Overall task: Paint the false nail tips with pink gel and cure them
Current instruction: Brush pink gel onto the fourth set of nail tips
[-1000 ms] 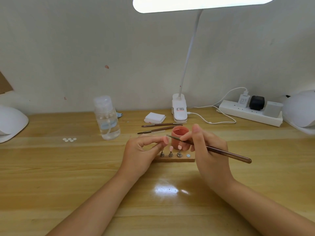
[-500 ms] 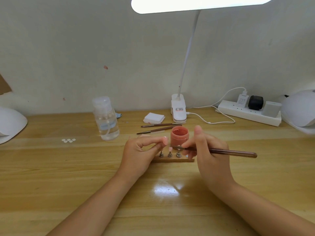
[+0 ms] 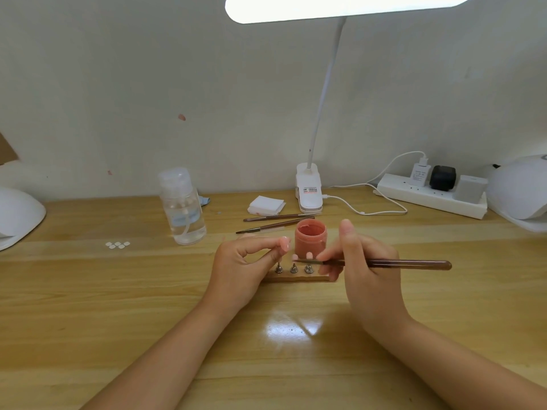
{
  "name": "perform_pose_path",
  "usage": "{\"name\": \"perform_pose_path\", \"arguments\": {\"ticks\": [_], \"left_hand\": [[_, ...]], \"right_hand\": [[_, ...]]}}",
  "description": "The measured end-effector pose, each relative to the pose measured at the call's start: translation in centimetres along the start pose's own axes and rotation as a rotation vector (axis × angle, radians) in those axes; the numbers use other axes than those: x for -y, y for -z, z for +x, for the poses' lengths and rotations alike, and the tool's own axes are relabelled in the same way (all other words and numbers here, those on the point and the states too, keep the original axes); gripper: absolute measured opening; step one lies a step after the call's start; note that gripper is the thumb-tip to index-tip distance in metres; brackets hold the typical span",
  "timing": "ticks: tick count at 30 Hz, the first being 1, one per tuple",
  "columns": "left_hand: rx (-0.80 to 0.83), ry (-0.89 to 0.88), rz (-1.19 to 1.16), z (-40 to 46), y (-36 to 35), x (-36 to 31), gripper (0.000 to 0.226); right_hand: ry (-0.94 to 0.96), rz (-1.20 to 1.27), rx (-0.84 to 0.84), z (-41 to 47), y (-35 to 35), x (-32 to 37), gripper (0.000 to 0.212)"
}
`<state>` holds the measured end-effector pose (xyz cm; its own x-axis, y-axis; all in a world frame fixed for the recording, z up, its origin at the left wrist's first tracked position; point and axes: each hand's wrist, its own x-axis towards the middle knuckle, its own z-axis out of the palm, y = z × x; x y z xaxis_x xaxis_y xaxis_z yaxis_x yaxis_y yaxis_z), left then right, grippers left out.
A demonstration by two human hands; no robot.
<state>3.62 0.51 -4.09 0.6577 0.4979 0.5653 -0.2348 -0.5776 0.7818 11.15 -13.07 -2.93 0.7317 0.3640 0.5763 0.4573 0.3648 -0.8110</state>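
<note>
- The table [image 3: 88, 306] carries a lit desk lamp [image 3: 309, 187] at the far side, a power strip [image 3: 429, 198] to the right and a clear bottle [image 3: 182, 207] to the left.
- The right hand [image 3: 364, 270] has its grip clenched round a brush [image 3: 408, 264], tip pointing left at the nail tips [image 3: 309, 255].
- The left hand [image 3: 245, 267] pinches the leftmost stand peg [image 3: 278, 267].
- The pink gel jar [image 3: 310, 238] stands open just behind the wooden stand [image 3: 296, 278].

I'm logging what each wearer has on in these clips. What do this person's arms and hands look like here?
Both forearms are bare to the frame's edge: no sleeves, gloves, watch, bracelet or rings visible on the left hand or the right hand. The right thumbnail looks unpainted.
</note>
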Motion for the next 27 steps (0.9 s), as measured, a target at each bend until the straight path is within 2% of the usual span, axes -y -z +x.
{"name": "perform_pose_path", "arguments": {"ticks": [6,12,17,22,27], "left_hand": [[0.016,-0.032,0.044,0.03,0.07,-0.31,0.013],[0.01,-0.038,0.079,0.09,0.04,-0.01,0.019],[0.01,-0.034,0.072,-0.03,0.11,-0.33,0.02],[-0.017,0.016,0.053,-0.09,0.08,-0.59,0.019],[-0.02,0.045,0.036,-0.18,0.06,-0.72,0.018]], "right_hand": [[0.095,-0.164,0.041,0.34,-0.49,-0.1,0.035],[0.077,-0.106,0.037,0.0,0.04,-0.17,0.04],[0.17,-0.227,0.039,0.38,-0.53,0.03,0.031],[0.059,-0.142,0.052,-0.09,0.05,-0.32,0.039],[0.096,-0.095,0.026,0.3,-0.17,-0.14,0.038]]}}
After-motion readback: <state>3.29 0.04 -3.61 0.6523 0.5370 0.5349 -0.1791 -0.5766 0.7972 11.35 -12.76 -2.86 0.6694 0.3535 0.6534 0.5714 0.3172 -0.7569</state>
